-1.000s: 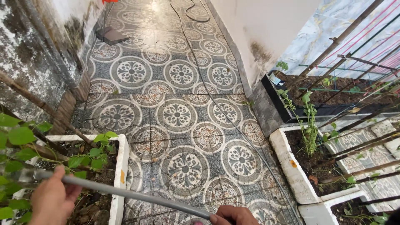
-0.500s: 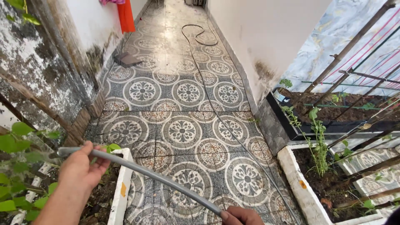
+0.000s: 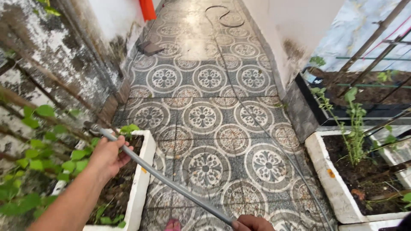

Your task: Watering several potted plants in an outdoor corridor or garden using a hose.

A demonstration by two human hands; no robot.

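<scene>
The grey hose (image 3: 171, 184) slants over the patterned tile floor (image 3: 205, 115), right hand (image 3: 252, 223) curled around its lower end, left hand (image 3: 107, 156) wrapped near its tip above a white planter box (image 3: 143, 179). Another white planter (image 3: 329, 179) sits right. Beyond, stained walls (image 3: 55, 64) flank the narrow passage.

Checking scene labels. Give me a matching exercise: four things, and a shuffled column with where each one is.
Things:
1. grey pipe
2. orange object
3. hose
4. right white planter box

Places:
A. coiled on the tiles, far end
B. top of the picture, against the left wall
C. held in the left hand and right hand
D. lower right, holding soil and green stems

Pairs: 1-C, 2-B, 3-A, 4-D
</scene>
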